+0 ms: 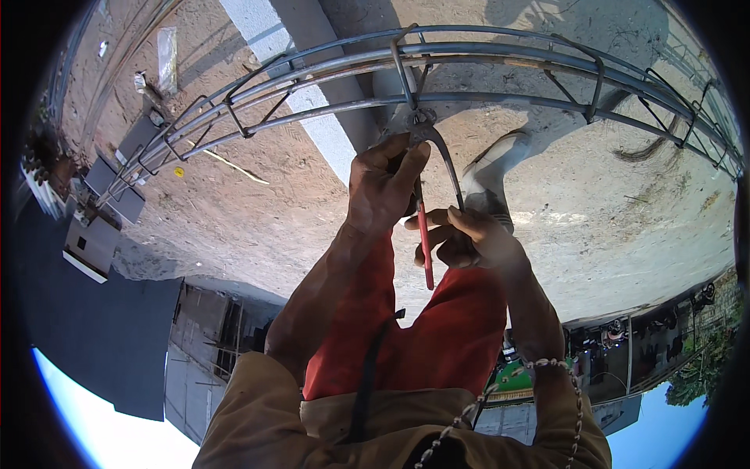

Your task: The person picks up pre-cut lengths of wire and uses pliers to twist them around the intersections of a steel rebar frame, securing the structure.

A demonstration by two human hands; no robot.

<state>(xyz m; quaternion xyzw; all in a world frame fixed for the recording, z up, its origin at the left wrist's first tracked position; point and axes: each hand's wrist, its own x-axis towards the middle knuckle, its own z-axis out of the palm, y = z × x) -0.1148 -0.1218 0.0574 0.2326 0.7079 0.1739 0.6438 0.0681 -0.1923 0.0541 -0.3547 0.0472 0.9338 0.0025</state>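
Observation:
Steel end nippers (pixel 439 144) with a red grip on one handle and a dark other handle have their head at a tie on a long rebar cage (pixel 498 98). My left hand (pixel 381 187) is closed beside the tool head, its thumb over the red-gripped handle; exactly what its fingers hold is hidden. My right hand (pixel 476 243) holds the dark handle near its end, its fingers loosely curled and reaching toward the red grip.
A pale concrete beam (pixel 323 137) runs beneath the cage. My booted foot (pixel 500 164) stands on dusty ground. Dark boxy pieces (pixel 87 244) and a thin stick (pixel 230 162) lie at left. Buildings (pixel 203 336) and parked motorbikes (pixel 609 348) show at the rim.

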